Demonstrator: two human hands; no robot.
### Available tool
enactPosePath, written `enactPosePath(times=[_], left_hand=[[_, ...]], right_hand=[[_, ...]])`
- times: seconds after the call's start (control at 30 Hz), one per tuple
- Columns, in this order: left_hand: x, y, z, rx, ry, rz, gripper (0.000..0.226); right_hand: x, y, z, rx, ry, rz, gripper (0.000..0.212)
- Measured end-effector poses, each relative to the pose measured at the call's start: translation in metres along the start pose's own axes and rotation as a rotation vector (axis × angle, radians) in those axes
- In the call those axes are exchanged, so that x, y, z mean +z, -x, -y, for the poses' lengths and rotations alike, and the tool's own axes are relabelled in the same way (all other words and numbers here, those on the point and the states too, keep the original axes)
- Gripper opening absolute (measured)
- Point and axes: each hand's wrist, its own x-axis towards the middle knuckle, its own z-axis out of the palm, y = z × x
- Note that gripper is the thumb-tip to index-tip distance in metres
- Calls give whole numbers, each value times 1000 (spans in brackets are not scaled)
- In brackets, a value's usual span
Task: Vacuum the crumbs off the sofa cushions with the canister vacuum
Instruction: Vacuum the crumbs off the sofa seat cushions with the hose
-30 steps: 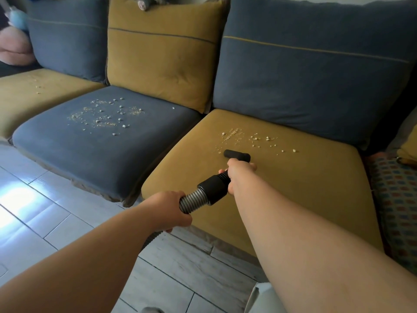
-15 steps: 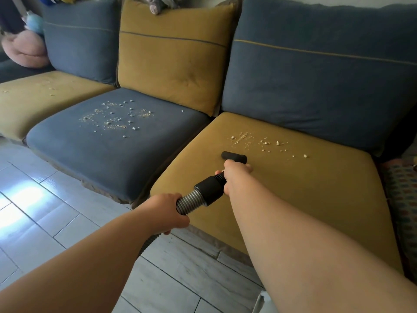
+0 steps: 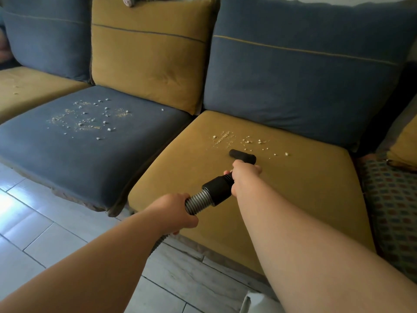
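Currently, the right hand (image 3: 244,177) is closed around the black handle (image 3: 218,189) of the vacuum, and the left hand (image 3: 178,211) is clenched on the ribbed grey hose (image 3: 198,201) just behind it. The black nozzle (image 3: 242,155) rests on the mustard seat cushion (image 3: 304,188). Crumbs (image 3: 246,141) lie just beyond the nozzle, from 11 to 2 o'clock. More crumbs (image 3: 90,118) are scattered on the blue seat cushion (image 3: 79,166), at 9 o'clock from the nozzle.
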Motion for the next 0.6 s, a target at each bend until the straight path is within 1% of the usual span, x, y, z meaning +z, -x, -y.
enactPosePath(times=[0.1, 0.2, 0.23, 0.3, 0.37, 0.47, 0.6], left_hand=[[-3, -3, 5, -28, 12, -16, 26], [-8, -4, 9, -41, 38, -25, 29], [-9, -3, 11, -42, 48, -27, 29], [-10, -1, 14, -43, 65, -29, 29], [-12, 3, 19, -52, 67, -35, 28], [-15, 10, 26, -67, 63, -43, 27], [-20, 20, 32, -73, 56, -52, 25]], right_hand=[[9, -2, 1, 18, 37, -8, 62], [20, -1, 5, 129, 157, -6, 58], [24, 0, 5, 128, 184, 19, 58], [31, -2, 5, 64, 141, 82, 60], [36, -2, 1, 19, 98, 107, 63], [44, 1, -6, 26, 70, 142, 63], [52, 8, -11, 24, 81, 183, 59]])
